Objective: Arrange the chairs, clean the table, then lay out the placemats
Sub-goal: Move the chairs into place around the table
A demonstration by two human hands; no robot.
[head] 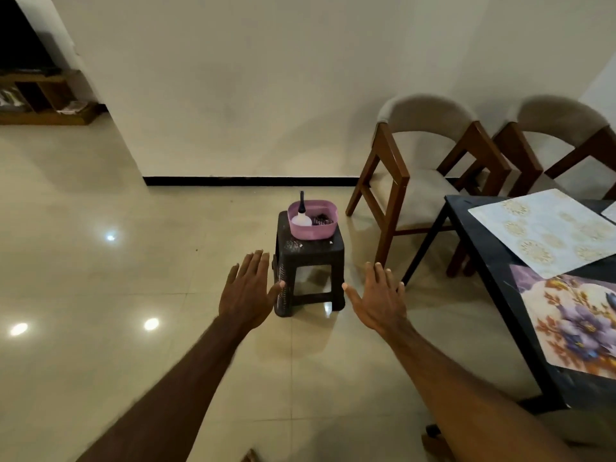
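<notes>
Neither hand has a grip on anything: the left hand (pixel 248 290) and the right hand (pixel 378 296) are both stretched out in front of the person, palms down, fingers straight and slightly spread, hanging in the air above the tiled floor (pixel 100 278). Between and just beyond them stands a small dark plastic stool (pixel 308 258); the left thumb overlaps its near left leg in the view, though whether it touches cannot be told. On the stool's far side sits a pink tub (pixel 313 225) holding a pale bottle with a dark nozzle (pixel 302 213) and some dark item that is too small to make out.

At the right, the dark worktop (pixel 490 258) runs out of the frame. A pale blue placemat with gold medallions (pixel 546 231) lies flat near its far corner, and a floral placemat with purple flowers (pixel 573 325) lies nearer the person, the blue one overlapping its far edge. A corner of another pale sheet (pixel 610 211) shows at the right border. Two wooden chairs with beige padding stand beyond the worktop against the white wall: the left chair (pixel 413 151) beside the worktop's corner, the right chair (pixel 560 138) just beside it.
</notes>
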